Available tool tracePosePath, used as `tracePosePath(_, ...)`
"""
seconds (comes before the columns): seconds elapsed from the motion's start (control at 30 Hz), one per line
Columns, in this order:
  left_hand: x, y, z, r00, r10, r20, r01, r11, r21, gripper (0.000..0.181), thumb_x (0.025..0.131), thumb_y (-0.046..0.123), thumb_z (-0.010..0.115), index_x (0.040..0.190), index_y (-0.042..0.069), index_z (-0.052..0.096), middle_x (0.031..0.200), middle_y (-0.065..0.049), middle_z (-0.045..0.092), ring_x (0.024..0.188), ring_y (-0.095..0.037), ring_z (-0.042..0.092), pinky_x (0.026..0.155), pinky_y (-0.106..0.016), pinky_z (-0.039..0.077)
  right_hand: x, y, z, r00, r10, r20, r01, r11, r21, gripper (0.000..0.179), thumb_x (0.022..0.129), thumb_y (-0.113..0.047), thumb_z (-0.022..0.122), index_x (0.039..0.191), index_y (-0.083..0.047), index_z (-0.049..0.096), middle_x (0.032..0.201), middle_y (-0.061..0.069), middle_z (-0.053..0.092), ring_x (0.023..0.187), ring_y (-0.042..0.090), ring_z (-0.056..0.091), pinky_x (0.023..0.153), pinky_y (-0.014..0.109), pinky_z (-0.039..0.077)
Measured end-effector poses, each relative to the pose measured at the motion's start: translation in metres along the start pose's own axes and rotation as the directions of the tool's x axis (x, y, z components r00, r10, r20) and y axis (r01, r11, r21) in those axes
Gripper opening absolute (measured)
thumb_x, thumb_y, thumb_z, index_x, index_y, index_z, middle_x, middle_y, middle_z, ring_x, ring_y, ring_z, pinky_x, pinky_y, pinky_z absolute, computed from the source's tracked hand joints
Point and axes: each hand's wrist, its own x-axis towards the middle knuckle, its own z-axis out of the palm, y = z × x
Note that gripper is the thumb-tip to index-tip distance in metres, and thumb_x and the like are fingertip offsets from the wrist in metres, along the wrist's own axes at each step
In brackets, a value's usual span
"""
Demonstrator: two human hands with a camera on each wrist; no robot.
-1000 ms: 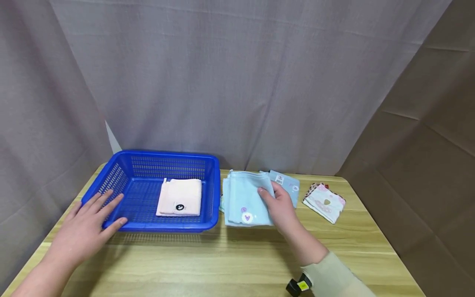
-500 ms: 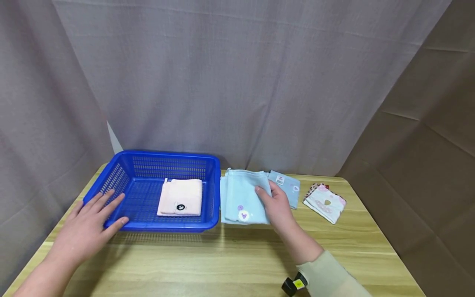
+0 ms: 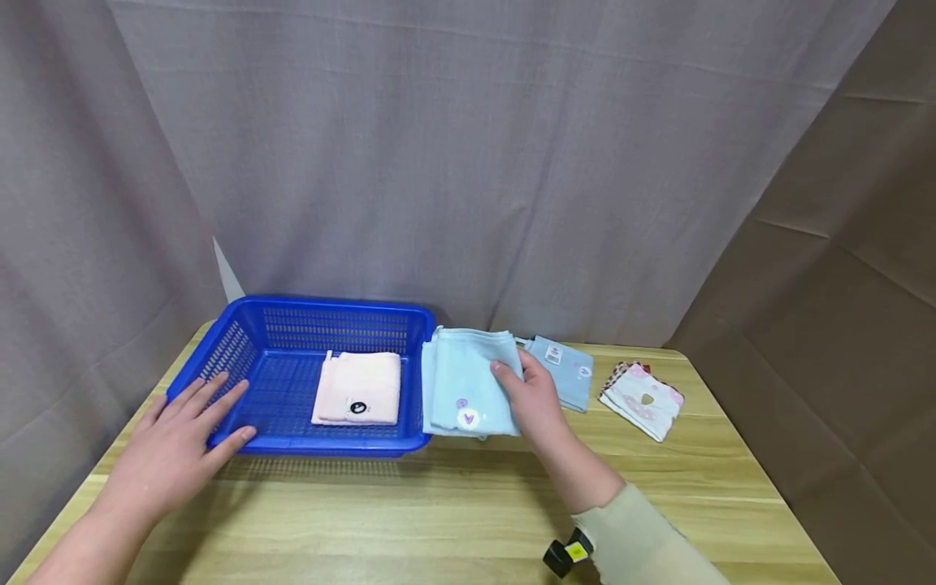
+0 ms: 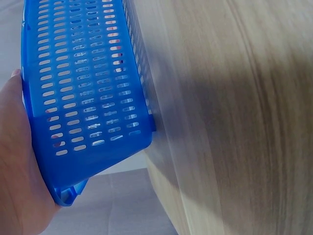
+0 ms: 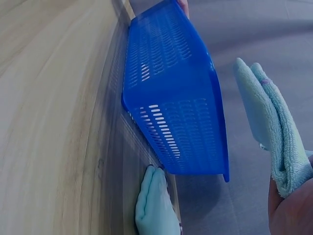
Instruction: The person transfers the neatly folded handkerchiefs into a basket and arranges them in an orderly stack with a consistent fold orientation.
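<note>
Pale-aqua folded terry towel point(image 3: 468, 382) is up in the air, overlapping the right end of the blue plastic slotted basket point(image 3: 314, 445) on my head cam; my R-wrist cam shows a gap btwn them. R hand point(image 3: 541, 398) grips its right side, thumb on top. L hand point(image 3: 164, 447) rests on the basket's left rim, fingers straight & spread, nothing gripped. In the basket: pale-pink folded towel point(image 3: 358, 378). I see another aqua cloth point(image 5: 156, 205) just beside the basket's base, then, further right, a grey-blue folded towel point(image 3: 574, 378) & a white-and-pink printed cloth point(image 3: 647, 406).

All sits on a light wood-grain tbl point(image 3: 329, 520), w/ grey curtain point(image 3: 439, 162) behind & brown fabric point(image 3: 841, 341) at right.

Labels: white barcode sticker point(image 3: 553, 355) on the grey-blue one, print too small for me to read; held towel has a round white patch w/ purple mark; pink one, a round black mark. Textures: held towel's pile is fuzzy, folds thick; curtain's creased.
</note>
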Motion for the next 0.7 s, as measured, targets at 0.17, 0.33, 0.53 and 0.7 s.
tracePosePath(0.17,0.000,0.000,0.001,1.000,0.002,-0.010,-0.002,1.000,-0.008,0.067,0.096,0.054,0.056,0.151,0.017,0.044,0.152,-0.021,0.040,0.140,-0.049,0.030,0.113,-0.069,0.006,0.001,-0.001,0.009,1.000,-0.003,0.000,0.003,1.000,-0.003,0.034,0.096,-0.016,0.065,0.129,-0.008,0.064,0.091,0.010,0.069,0.065,0.014,0.067,0.059,0.031,0.058)
tracePosePath(0.33,0.000,0.000,0.002,1.000,0.003,-0.016,-0.004,1.000,-0.017,0.066,0.096,0.053,0.057,0.150,0.016,0.044,0.152,-0.020,0.040,0.141,-0.047,0.030,0.112,-0.070,0.007,0.002,-0.001,0.016,1.000,-0.012,0.011,0.012,1.000,0.007,0.033,0.095,-0.015,0.065,0.126,-0.005,0.065,0.088,0.008,0.068,0.065,0.014,0.066,0.059,0.031,0.057)
tracePosePath(0.53,0.000,0.000,0.000,1.000,0.001,-0.007,-0.001,1.000,-0.013,0.067,0.097,0.054,0.056,0.151,0.017,0.043,0.153,-0.021,0.039,0.141,-0.048,0.029,0.113,-0.069,0.006,0.002,-0.002,0.026,0.999,-0.010,0.037,0.009,0.999,0.038,0.033,0.096,-0.016,0.065,0.128,-0.006,0.064,0.086,0.007,0.068,0.065,0.014,0.066,0.058,0.031,0.058)
tracePosePath(0.7,0.000,0.001,0.000,1.000,0.000,-0.002,0.000,1.000,-0.011,0.067,0.097,0.054,0.056,0.151,0.016,0.043,0.153,-0.021,0.039,0.141,-0.048,0.029,0.113,-0.069,0.005,0.003,-0.002,0.034,0.998,-0.007,0.069,0.002,0.998,0.064,0.035,0.097,-0.018,0.064,0.131,-0.008,0.063,0.089,0.009,0.068,0.067,0.015,0.067,0.059,0.032,0.059)
